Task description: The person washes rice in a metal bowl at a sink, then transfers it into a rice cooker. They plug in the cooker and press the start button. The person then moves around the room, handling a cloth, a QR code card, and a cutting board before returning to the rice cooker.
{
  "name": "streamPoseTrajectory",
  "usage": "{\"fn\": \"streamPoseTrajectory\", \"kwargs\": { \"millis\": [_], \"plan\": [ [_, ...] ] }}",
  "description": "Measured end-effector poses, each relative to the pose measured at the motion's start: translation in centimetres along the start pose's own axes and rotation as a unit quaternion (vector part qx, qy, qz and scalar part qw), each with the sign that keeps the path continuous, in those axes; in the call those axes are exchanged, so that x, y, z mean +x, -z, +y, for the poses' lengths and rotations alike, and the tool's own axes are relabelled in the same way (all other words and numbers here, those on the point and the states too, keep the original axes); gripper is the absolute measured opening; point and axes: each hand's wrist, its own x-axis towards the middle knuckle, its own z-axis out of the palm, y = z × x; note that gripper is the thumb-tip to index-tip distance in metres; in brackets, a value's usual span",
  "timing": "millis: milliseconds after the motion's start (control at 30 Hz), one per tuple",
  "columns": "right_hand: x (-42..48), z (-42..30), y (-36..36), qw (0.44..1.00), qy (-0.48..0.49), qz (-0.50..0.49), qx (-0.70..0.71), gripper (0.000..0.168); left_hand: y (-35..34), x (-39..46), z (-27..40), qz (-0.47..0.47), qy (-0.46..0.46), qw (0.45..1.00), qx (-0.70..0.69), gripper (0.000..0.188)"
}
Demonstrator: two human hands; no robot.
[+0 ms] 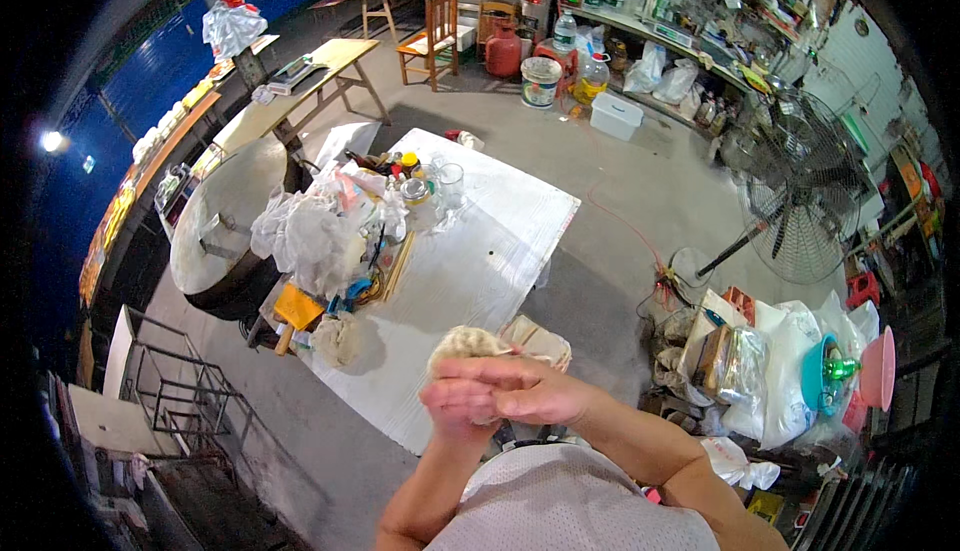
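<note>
My right hand point(536, 392) lies across my left hand point(459, 401) in front of my body. Their palms face each other, and the right fingers cover much of the left hand. Whether anything is between them is hidden. Just beyond the fingers shows a rumpled off-white cloth-like thing point(466, 341); whether my hands touch it I cannot tell. Beside it is a pale cloth or bag point(541, 339) with reddish edging. Past these stretches a white-topped table point(457, 281). On its left lie a yellow-bladed scraper point(298, 307) and a crumpled cloth point(335, 339).
Plastic bags point(311, 240), glass jars point(450, 182) and wooden sticks point(400, 266) crowd the table's far left. A large round pan point(225, 228) stands beyond. To the right are a pedestal fan point(799, 187), a red cable point(611, 202), and stacked sacks point(791, 371) with basins.
</note>
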Motion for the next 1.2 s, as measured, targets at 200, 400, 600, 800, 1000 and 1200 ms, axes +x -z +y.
{"fn": "streamPoseTrajectory", "kwargs": {
  "millis": [200, 400, 600, 800, 1000, 1200],
  "plan": [
    [-3.1, 1.3, 4.1, 0.896, -0.09, 0.196, -0.387, 0.037, -1.7, 1.1, 3.7, -0.028, -0.122, 0.911, 0.393, 0.056],
    [-2.3, 1.4, 2.9, 0.68, 0.027, 0.099, -0.726, 0.02, -1.9, 0.5, 0.5, 0.023, -0.069, 0.759, 0.647, 0.028],
    [-2.8, 2.3, 2.5, 0.625, -0.039, 0.098, -0.773, 0.012, 0.0, -0.4, 0.5, 0.151, -0.01, 0.819, 0.553, 0.025],
    [-0.8, 1.9, 2.3, 0.931, -0.093, 0.07, -0.346, 0.022, -1.4, 2.4, 1.8, 0.144, 0.055, 0.978, 0.142, 0.061],
    [-0.7, 3.0, 4.4, 0.968, -0.027, 0.157, -0.193, 0.029, 2.7, 1.9, 2.3, 0.172, 0.031, 0.978, 0.117, 0.059],
    [-6.1, 3.7, 11.4, 0.923, -0.052, 0.322, -0.205, 0.06, 7.2, 2.7, 6.4, 0.262, -0.147, 0.889, 0.345, 0.058]
  ]
}}
